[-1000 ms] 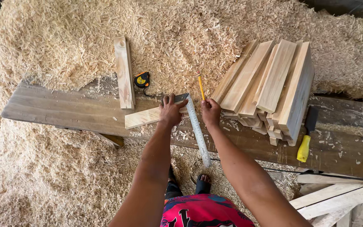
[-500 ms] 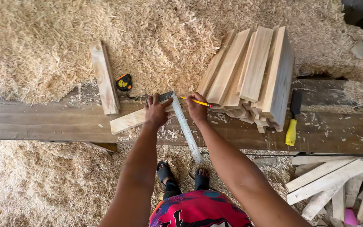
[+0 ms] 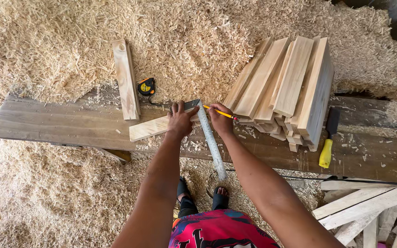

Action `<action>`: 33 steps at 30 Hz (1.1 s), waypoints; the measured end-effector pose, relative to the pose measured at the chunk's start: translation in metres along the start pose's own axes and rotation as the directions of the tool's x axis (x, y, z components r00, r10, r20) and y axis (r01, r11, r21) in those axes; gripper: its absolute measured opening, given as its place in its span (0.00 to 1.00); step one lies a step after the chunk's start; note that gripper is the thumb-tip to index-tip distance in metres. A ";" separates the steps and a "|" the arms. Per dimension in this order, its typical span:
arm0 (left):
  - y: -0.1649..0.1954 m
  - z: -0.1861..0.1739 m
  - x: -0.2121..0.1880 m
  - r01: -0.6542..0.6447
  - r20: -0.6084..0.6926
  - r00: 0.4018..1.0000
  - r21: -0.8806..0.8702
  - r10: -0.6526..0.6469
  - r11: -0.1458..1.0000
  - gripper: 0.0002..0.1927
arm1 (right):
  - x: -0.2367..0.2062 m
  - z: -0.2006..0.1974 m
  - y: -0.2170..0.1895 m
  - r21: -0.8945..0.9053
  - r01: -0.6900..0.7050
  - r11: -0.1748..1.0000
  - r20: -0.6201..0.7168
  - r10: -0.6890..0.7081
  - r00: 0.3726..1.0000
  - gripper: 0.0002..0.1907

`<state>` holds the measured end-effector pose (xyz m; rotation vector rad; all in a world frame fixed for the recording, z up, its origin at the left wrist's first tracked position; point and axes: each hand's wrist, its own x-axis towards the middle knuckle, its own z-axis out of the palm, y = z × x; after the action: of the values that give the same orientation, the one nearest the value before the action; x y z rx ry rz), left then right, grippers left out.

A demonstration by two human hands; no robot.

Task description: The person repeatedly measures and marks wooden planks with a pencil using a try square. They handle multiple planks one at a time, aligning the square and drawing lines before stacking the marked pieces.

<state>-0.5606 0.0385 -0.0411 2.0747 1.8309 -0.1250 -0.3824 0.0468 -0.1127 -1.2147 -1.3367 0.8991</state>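
**Head view: square and pencil on a wood strip**

Head view looked straight down on a long dark wooden plank that served as the table, sawdust heaped behind and below it. The left hand lay flat, fingers spread and pressing, on a short pale wood strip that sat slantwise on the table. Under that hand's fingertips was the dark stock of a metal try square; its ruled steel blade ran down off the near edge of the table. The right hand sat just beside the blade, fingers pinched shut around a yellow pencil, with the pencil lying almost level and pointing toward the square's corner. Whether the tip touched wood could not be made out.

Beyond the strip, a second pale wood strip lay upright in frame, and a yellow-and-black tape measure sat near it. To the right, a stack of pale cut boards leaned together on the table. A yellow-handled chisel lay just beside the stack. Loose offcuts were piled at lower right.
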 end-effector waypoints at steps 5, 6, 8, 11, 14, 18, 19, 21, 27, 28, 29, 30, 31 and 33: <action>0.000 -0.001 0.001 -0.005 -0.017 1.000 -0.002 0.005 1.000 0.41 | 0.002 0.002 0.003 -0.010 -0.024 1.000 0.002 0.024 1.000 0.09; 0.000 -0.001 0.001 -0.008 -0.029 1.000 -0.008 0.008 1.000 0.42 | 0.003 0.002 0.003 -0.011 -0.022 1.000 -0.002 0.022 1.000 0.09; -0.001 -0.002 0.001 -0.002 -0.030 1.000 -0.032 0.001 0.999 0.40 | 0.003 0.002 0.003 -0.025 -0.020 0.999 -0.009 0.020 1.000 0.09; -0.002 -0.005 0.000 -0.006 -0.035 0.999 -0.046 0.005 0.999 0.38 | 0.003 0.001 0.003 -0.056 -0.035 0.998 -0.010 0.034 0.999 0.09; -0.002 -0.009 0.000 -0.008 -0.034 0.999 -0.048 0.007 0.999 0.38 | 0.003 -0.001 0.004 -0.064 -0.045 0.997 0.004 0.045 0.999 0.09; -0.001 -0.013 -0.001 -0.006 -0.031 1.000 -0.045 0.004 0.999 0.37 | 0.001 -0.003 0.002 -0.090 0.040 0.995 0.021 -0.038 0.999 0.11; -0.001 -0.013 -0.001 -0.004 -0.031 1.000 -0.043 0.003 0.999 0.38 | 0.001 -0.002 0.001 -0.097 0.067 0.993 0.025 -0.065 0.998 0.11; -0.001 -0.012 -0.001 -0.001 -0.026 1.000 -0.041 0.000 0.999 0.38 | 0.001 -0.002 -0.001 -0.131 0.046 0.990 0.024 -0.043 0.999 0.11; -0.001 -0.012 0.001 -0.006 -0.036 0.999 -0.041 0.004 0.999 0.38 | 0.003 0.001 -0.003 -0.184 0.010 0.983 0.005 -0.009 1.000 0.12; -0.001 -0.012 0.001 -0.004 -0.037 0.999 -0.045 0.003 0.999 0.38 | 0.004 0.001 -0.003 -0.198 0.028 0.980 -0.003 -0.029 1.000 0.12; -0.001 -0.013 0.001 -0.004 -0.037 0.999 -0.050 0.002 0.999 0.38 | 0.004 0.001 -0.003 -0.186 0.011 0.982 0.008 -0.009 1.000 0.12; -0.001 -0.012 0.000 -0.002 -0.033 0.999 -0.058 0.000 0.998 0.37 | 0.004 0.000 -0.002 -0.176 -0.009 0.984 0.021 0.013 1.000 0.11; -0.001 -0.012 0.000 -0.002 -0.031 1.000 -0.054 0.001 0.999 0.37 | 0.003 0.000 -0.001 -0.165 -0.029 0.986 0.033 0.035 0.999 0.11; -0.001 -0.012 0.000 -0.003 -0.031 1.000 -0.046 0.002 0.999 0.37 | 0.003 0.000 0.001 -0.138 -0.008 0.990 0.032 0.012 0.999 0.11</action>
<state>-0.5634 0.0429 -0.0302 2.0585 1.8318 -0.0494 -0.3822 0.0495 -0.1127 -1.3184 -1.4393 0.8480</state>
